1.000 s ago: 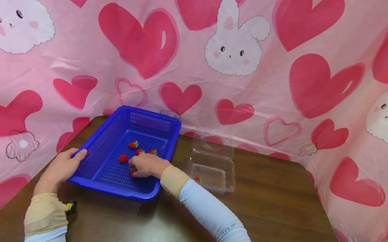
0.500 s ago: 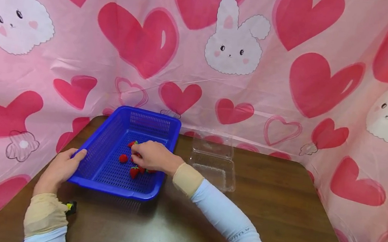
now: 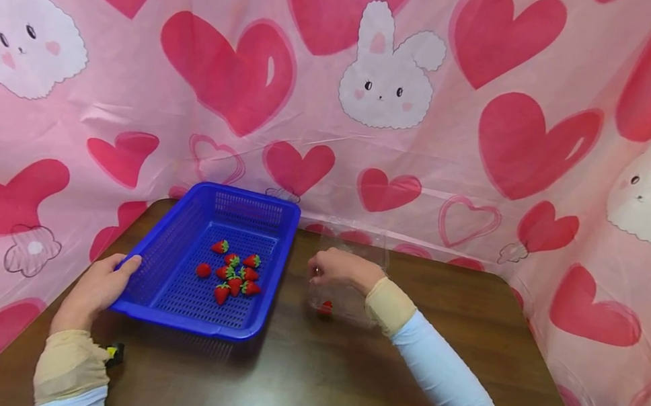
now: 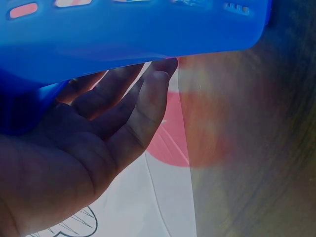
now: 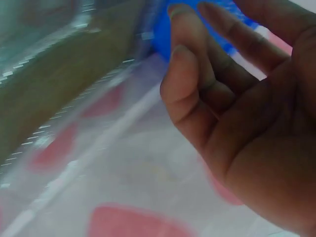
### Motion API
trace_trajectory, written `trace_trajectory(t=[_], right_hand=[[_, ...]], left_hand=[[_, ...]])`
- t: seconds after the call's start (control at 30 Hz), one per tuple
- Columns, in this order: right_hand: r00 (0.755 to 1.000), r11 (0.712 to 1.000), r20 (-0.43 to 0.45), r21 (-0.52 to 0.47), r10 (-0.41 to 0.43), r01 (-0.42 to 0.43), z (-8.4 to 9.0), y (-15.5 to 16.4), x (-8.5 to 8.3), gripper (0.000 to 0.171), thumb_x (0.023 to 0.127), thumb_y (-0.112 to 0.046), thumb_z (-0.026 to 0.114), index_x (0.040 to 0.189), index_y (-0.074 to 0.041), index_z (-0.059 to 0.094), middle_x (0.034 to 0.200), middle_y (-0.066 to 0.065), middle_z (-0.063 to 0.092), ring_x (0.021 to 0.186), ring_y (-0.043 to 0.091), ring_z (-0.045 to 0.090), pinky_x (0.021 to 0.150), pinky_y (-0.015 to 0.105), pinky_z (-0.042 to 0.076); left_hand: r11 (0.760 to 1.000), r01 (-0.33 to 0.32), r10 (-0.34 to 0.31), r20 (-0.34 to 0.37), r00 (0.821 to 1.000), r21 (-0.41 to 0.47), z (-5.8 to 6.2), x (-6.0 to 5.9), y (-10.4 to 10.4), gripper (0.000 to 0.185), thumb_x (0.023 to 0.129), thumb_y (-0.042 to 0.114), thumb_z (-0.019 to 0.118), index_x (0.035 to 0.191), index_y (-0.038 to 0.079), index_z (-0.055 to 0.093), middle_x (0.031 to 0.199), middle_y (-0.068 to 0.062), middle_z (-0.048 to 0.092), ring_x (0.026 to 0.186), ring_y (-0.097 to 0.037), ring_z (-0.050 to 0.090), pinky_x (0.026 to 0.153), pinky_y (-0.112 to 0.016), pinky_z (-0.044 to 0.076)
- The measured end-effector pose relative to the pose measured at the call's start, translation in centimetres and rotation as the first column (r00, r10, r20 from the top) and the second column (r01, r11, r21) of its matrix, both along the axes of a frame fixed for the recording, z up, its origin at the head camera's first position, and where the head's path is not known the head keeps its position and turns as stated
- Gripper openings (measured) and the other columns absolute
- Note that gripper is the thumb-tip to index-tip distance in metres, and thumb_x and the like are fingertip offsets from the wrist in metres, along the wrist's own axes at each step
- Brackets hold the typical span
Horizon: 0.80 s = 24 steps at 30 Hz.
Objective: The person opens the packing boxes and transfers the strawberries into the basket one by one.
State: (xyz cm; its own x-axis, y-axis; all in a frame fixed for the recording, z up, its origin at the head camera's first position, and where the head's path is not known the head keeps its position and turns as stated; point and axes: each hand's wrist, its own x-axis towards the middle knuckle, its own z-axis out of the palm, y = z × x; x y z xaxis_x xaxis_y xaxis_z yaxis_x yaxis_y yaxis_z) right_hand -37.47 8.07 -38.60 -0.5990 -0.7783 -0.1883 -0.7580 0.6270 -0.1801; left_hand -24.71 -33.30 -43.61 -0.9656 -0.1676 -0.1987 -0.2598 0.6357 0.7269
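Now, left hand [image 3: 98,287] with relaxed fingers against the blue basket's [image 3: 166,309] near-left rim, strawberries [image 3: 234,276] inside, right hand [image 3: 338,270] loosely curled (holding nothing) above the clear clamshell box [image 3: 349,307], right of the basket.

Brown table [image 3: 302,390] with blue basket [image 3: 166,309], clear container [image 3: 349,311].
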Motion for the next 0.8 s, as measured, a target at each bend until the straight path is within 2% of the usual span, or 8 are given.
trace_trajectory(t=[0.2,0.4,0.53,0.63,0.8], right_hand=[[0.991,0.990,0.100,0.115,-0.089,0.077,-1.8,2.6,-1.0,0.004,0.085,-0.017,0.072,0.089,-0.018,0.071,0.081,-0.006,0.066,0.071,0.009,0.055,0.065,0.026,0.048],[0.972,0.980,0.172,0.143,-0.160,0.136,-3.4,3.7,-1.0,0.008,0.085,-0.022,0.071,0.093,-0.022,0.072,0.074,-0.008,0.061,0.070,0.008,0.053,0.063,0.026,0.047],[0.955,0.977,0.228,0.142,-0.191,0.162,-4.0,4.1,-1.2,0.005,0.087,-0.027,0.070,0.092,-0.025,0.071,0.073,-0.008,0.061,0.069,0.008,0.055,0.064,0.025,0.046],[0.935,0.977,0.292,0.124,-0.201,0.171,-4.5,4.3,-1.5,0.004,0.089,-0.028,0.070,0.088,-0.024,0.070,0.071,-0.009,0.061,0.065,0.010,0.059,0.062,0.025,0.047],[0.887,0.973,0.402,0.099,-0.229,0.206,-5.3,4.2,-1.7,0.004,0.088,-0.021,0.072,0.092,-0.020,0.070,0.070,-0.007,0.061,0.061,0.014,0.061,0.061,0.033,0.053]], left_hand=[[1.000,0.006,-0.006,0.004,1.000,0.008,0.0,0.0,0.1,0.077,0.102,0.055,0.024,0.145,-0.009,0.031,0.127,-0.035,0.050,0.108,-0.043,0.055,0.091,-0.056,0.046],[1.000,0.015,-0.015,0.006,1.000,0.005,-0.1,0.1,0.1,0.078,0.102,0.056,0.024,0.145,-0.009,0.031,0.127,-0.035,0.051,0.108,-0.043,0.055,0.090,-0.056,0.046],[1.000,0.018,-0.018,-0.009,1.000,0.004,-0.2,-0.1,0.1,0.078,0.102,0.056,0.024,0.144,-0.008,0.033,0.126,-0.034,0.052,0.107,-0.042,0.056,0.088,-0.054,0.047],[1.000,0.014,-0.014,-0.019,1.000,0.004,-0.2,-0.2,0.0,0.078,0.102,0.056,0.025,0.144,-0.008,0.033,0.126,-0.034,0.052,0.107,-0.041,0.056,0.088,-0.053,0.047],[1.000,0.007,-0.007,0.003,1.000,0.007,-0.1,0.0,-0.1,0.078,0.102,0.057,0.024,0.144,-0.008,0.032,0.126,-0.035,0.052,0.108,-0.043,0.056,0.089,-0.056,0.046]])
